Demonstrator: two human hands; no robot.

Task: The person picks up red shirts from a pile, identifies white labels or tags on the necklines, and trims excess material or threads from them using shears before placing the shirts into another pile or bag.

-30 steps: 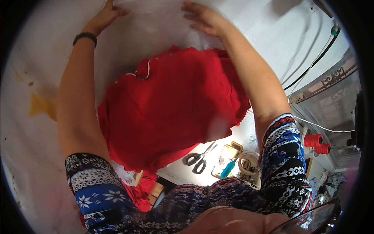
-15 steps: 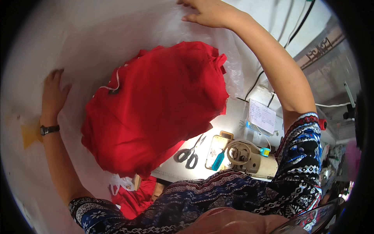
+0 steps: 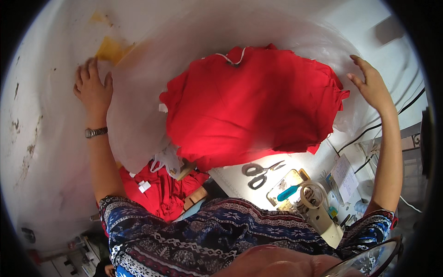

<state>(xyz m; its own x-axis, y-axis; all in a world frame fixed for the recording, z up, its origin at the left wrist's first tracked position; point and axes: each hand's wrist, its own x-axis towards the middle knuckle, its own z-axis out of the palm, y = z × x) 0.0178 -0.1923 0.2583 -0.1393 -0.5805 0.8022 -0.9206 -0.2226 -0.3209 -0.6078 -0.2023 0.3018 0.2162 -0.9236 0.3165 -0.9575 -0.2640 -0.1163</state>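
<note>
A large heap of folded red fabric point(image 3: 249, 106) lies in the middle, a white cord point(image 3: 237, 59) loose on its far side. Thin translucent plastic point(image 3: 134, 124) spreads around and behind the heap. Off to the left, my left hand point(image 3: 93, 90) is raised with its fingers apart, near the plastic and away from the fabric. My right hand point(image 3: 374, 87) hovers just right of the heap, thumb and fingers apart, beside the plastic's right edge. Neither hand visibly grips anything; whether they touch the plastic I cannot tell.
Black-handled scissors point(image 3: 258, 173) and a small teal tool point(image 3: 288, 192) lie on the white table by a beige sewing machine point(image 3: 323, 221). A written paper point(image 3: 344, 179) and dark cables point(image 3: 360, 142) are at right. More red cloth point(image 3: 154, 191) is at lower left.
The view has shifted, so the heap appears further right. My right hand has come down from beyond the heap to its right side; my left hand stays out to the left, fingers spread.
</note>
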